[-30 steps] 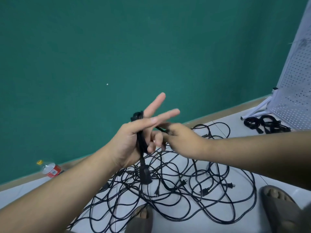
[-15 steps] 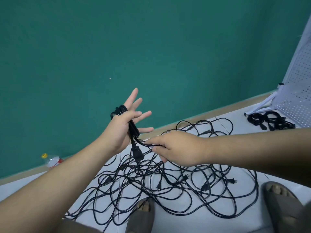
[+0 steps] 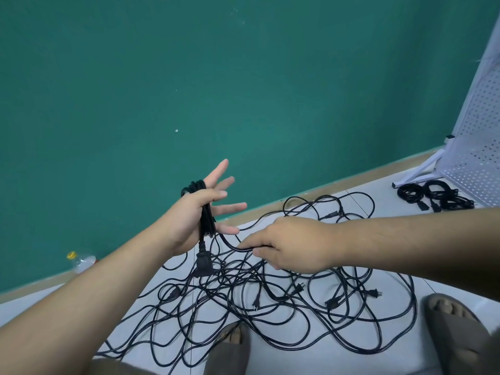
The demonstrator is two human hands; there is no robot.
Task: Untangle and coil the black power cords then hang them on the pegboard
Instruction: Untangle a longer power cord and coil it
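Above floor tangle (image 3: 256, 301), left hand (image 3: 189, 220), fingers spread, thumb pinning coil (image 3: 207, 220), w/ right hand (image 3: 292, 247) pinching loose cord (image 3: 232, 246); next wrap prob. needs steady tension, even loops.

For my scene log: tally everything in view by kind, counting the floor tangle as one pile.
Hands: 2 (left hand, right hand)
Sandals: 2
Plastic bottle: 1
Pegboard: 1
Half-coiled power cord: 1
Tangled cord pile: 1
Coiled-cord cluster: 1
Total: 9
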